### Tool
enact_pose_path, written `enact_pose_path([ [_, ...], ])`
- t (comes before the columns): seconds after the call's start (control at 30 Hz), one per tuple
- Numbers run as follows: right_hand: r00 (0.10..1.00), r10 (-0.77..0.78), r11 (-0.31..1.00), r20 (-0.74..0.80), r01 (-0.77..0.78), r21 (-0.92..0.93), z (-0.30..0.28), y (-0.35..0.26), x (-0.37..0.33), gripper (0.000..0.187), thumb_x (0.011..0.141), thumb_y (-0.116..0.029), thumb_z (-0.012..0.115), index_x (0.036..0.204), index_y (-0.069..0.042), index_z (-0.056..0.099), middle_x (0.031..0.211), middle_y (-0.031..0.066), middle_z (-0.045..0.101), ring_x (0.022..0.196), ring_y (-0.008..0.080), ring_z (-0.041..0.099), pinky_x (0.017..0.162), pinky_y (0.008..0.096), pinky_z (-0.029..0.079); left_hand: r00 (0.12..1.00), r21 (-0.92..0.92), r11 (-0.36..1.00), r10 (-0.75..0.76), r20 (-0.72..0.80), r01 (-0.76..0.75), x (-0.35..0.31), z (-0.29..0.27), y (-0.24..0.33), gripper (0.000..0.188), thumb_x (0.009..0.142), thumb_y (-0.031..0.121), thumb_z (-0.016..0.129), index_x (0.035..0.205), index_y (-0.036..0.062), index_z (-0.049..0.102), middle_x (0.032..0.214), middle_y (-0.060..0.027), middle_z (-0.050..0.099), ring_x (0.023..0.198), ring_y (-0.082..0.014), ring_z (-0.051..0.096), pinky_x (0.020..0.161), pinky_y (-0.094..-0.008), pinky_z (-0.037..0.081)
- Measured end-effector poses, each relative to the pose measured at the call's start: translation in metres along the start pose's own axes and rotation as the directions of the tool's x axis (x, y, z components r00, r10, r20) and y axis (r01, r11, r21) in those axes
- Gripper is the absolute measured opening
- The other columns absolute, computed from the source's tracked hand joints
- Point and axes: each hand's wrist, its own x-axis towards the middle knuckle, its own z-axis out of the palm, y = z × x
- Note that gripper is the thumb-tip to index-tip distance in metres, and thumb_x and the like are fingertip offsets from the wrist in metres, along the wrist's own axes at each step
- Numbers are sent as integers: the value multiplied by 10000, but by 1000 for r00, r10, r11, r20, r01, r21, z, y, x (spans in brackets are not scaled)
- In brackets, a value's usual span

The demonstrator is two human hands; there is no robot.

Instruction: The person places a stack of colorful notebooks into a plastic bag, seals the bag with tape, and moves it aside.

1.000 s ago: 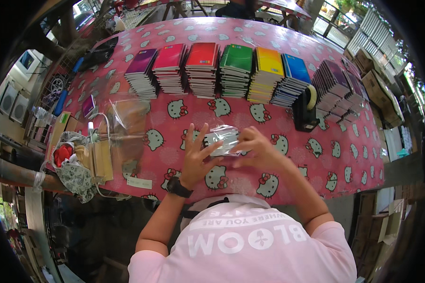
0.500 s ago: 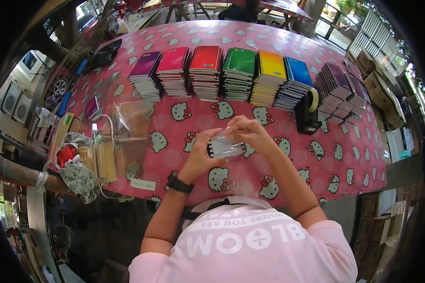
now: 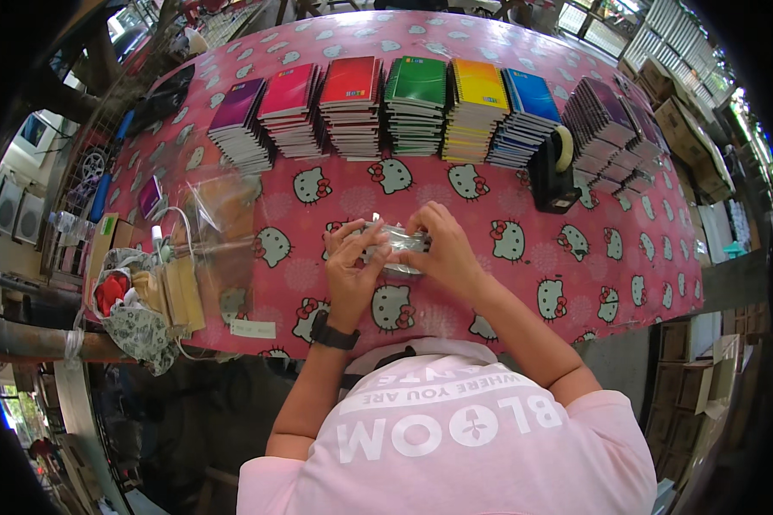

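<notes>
Near the front middle of the table, a small spiral-bound notebook bundle in clear plastic wrap (image 3: 401,240) lies between my two hands. My left hand (image 3: 352,262) is at its left end, thumb and fingers closing on the shiny film. The right end is gripped by my right hand (image 3: 442,249), with its fingers bent over the far edge and the thumb on top. Glare on the plastic hides the notebook's cover. Beyond my right hand stands a black tape dispenser (image 3: 560,184) with a roll of tape.
Stacked notebooks in purple (image 3: 237,105), pink (image 3: 289,89), red (image 3: 350,81), green (image 3: 416,81), yellow (image 3: 479,83) and blue (image 3: 532,96) stand in a row across the table (image 3: 455,296). Plastic-wrapped purple notebooks (image 3: 604,112) are piled at right. Clear plastic sheets (image 3: 219,219) and a cloth bag (image 3: 142,313) lie left.
My left fingers have moved from the bundle's left side onto its top film. My right hand has come down from above it to the right end. The view has shifted slightly.
</notes>
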Motion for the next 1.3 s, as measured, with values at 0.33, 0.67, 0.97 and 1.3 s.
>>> enact_pose_path([
  [0.33,869,382,854,315,-462,240,-6,13,36,270,725,-221,719,796,23,628,630,38,585,536,89,497,502,253,414,968,543,807,246,50,-233,-26,13,18,518,837,290,558,1305,118,419,1291,-28,478,1187,-185,418,1051,-547,72],
  [0.67,670,217,937,-710,-347,-40,-135,131,7,349,809,-279,608,986,21,629,868,144,654,805,200,615,736,299,465,965,601,768,84,248,-221,-29,10,26,756,650,435,685,1299,150,422,1330,-46,400,1253,-224,320,1008,-505,141],
  [0.97,667,511,792,-541,-610,-4,-218,211,-19,374,788,-345,631,925,2,656,831,103,656,781,162,599,703,289,442,955,633,735,64,288,-240,-24,11,32,803,622,462,693,1331,220,404,1399,-22,349,1297,-203,279,1000,-535,150],
  [1.3,519,765,-142,382,-443,885,-167,228,-75,118,874,-185,556,807,-89,541,581,-48,406,479,46,404,393,206,310,963,558,798,97,252,-227,-19,11,32,756,625,425,702,1304,232,433,1366,-13,377,1288,-215,287,982,-548,183],
])
